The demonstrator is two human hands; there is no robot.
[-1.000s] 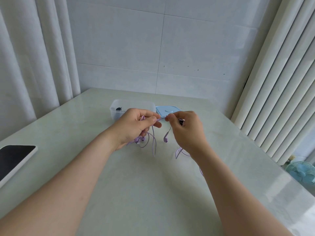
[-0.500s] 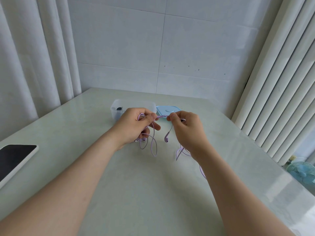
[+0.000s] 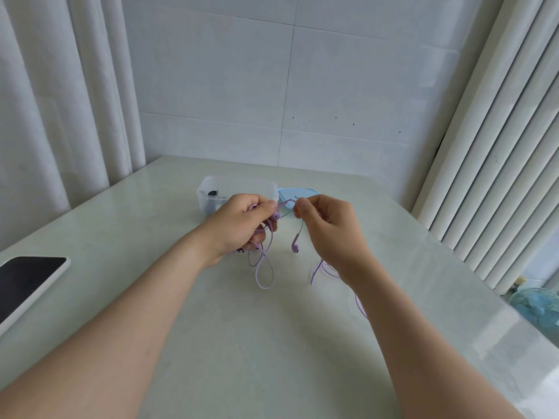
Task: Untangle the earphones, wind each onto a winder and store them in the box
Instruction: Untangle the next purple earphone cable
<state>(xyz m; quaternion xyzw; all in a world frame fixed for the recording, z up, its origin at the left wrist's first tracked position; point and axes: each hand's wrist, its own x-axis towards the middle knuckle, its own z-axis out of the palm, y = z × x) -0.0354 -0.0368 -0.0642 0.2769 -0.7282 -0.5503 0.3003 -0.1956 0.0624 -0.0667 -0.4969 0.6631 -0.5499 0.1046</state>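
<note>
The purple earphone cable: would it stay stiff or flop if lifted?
Probably floppy: below the left hand the cable hangs in slack loops. Likely very light, since the right hand holds a strand by a fingertip pinch. The dangling earbud would probably swing.

no text, label, brand, number or sign can be read. the clear box [image 3: 205,204] at 12 o'clock, the blue lid [image 3: 290,193] just beside it and the dark screen of the phone [image 3: 27,276] at 9 o'clock show no legible mark. a small dark thing lies inside the box, too small to tell whether it bears any print.
</note>
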